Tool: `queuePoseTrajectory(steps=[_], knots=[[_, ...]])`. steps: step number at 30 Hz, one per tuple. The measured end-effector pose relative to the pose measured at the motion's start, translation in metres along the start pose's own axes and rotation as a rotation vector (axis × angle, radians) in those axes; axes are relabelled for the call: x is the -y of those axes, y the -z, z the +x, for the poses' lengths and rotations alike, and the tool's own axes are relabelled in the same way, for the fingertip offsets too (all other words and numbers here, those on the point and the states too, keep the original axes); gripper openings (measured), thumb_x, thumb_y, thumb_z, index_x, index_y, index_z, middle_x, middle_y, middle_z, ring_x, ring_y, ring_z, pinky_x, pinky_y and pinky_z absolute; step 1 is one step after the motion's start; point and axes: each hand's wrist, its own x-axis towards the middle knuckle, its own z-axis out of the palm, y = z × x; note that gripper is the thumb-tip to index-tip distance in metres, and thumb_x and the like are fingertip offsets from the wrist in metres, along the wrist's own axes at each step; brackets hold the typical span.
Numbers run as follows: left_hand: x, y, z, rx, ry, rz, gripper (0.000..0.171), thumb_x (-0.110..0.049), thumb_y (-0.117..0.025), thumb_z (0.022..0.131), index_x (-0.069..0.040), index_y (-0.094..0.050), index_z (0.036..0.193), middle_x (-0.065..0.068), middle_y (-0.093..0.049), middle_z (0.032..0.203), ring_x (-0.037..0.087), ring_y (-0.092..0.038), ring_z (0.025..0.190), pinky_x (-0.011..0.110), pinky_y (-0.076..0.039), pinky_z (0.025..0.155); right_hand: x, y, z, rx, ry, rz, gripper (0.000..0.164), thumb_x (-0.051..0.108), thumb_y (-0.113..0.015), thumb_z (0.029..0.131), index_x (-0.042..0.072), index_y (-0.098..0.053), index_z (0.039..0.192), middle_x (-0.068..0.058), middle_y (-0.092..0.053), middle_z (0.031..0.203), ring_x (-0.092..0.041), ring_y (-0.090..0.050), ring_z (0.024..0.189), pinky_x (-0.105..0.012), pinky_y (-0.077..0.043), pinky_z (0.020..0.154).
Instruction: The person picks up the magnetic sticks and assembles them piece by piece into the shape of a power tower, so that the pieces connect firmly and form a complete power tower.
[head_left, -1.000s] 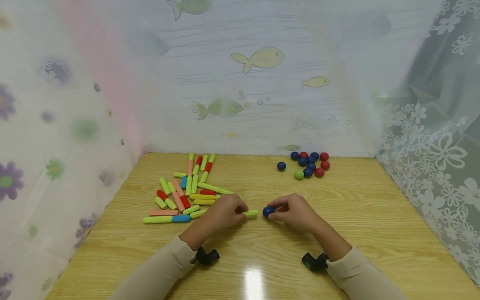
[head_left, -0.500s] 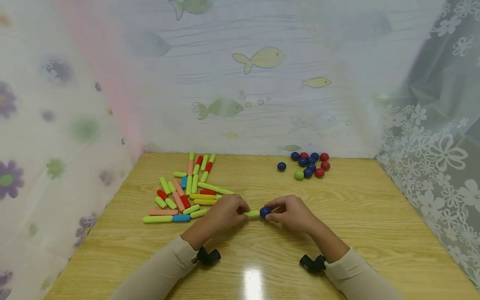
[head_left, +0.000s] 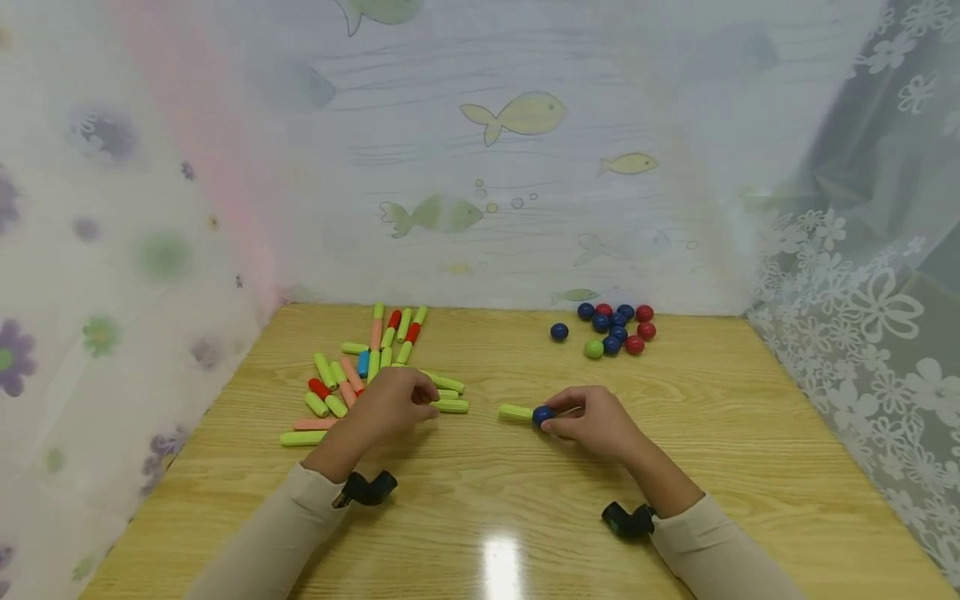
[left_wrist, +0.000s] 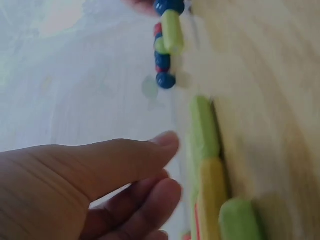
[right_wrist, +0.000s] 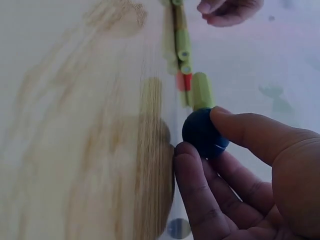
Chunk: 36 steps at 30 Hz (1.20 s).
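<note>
My right hand (head_left: 598,425) pinches a dark blue ball (head_left: 542,416) between thumb and fingers. A short yellow-green stick (head_left: 514,412) juts from the ball's left side. In the right wrist view the stick (right_wrist: 202,90) meets the ball (right_wrist: 204,134) end-on, in line with it. Over the near right part of the stick pile hovers my left hand (head_left: 390,408), its fingers loosely bent and holding nothing. The left wrist view shows a gap between thumb and fingers of that hand (left_wrist: 115,175), beside a yellow-green stick (left_wrist: 205,125) joined to a yellow one (left_wrist: 213,192).
Several sticks in yellow-green, red, pink and blue lie on the left of the wooden table (head_left: 457,500), some joined end to end. A cluster of blue, red and green balls (head_left: 617,332) sits at the back right, with one blue ball (head_left: 559,332) apart.
The right hand has brought the blue ball against the stick's end. The left hand has let go of the stick and moved left to the pile, while the stick stays on the ball.
</note>
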Motion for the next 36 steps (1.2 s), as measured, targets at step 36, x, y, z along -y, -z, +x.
queuePoseTrajectory(steps=[36], knots=[[0.037, 0.025, -0.002, 0.227, 0.098, -0.134, 0.011, -0.013, -0.079, 0.093, -0.011, -0.08, 0.103, -0.002, -0.075, 0.098, 0.013, -0.069, 0.09, 0.037, -0.06, 0.082, -0.005, -0.001, 0.001, -0.014, -0.026, 0.051, 0.029, 0.022, -0.084, 0.088, 0.006, -0.076, 0.111, -0.007, -0.075, 0.107, -0.017, -0.073, 0.089, -0.03, -0.061, 0.074]])
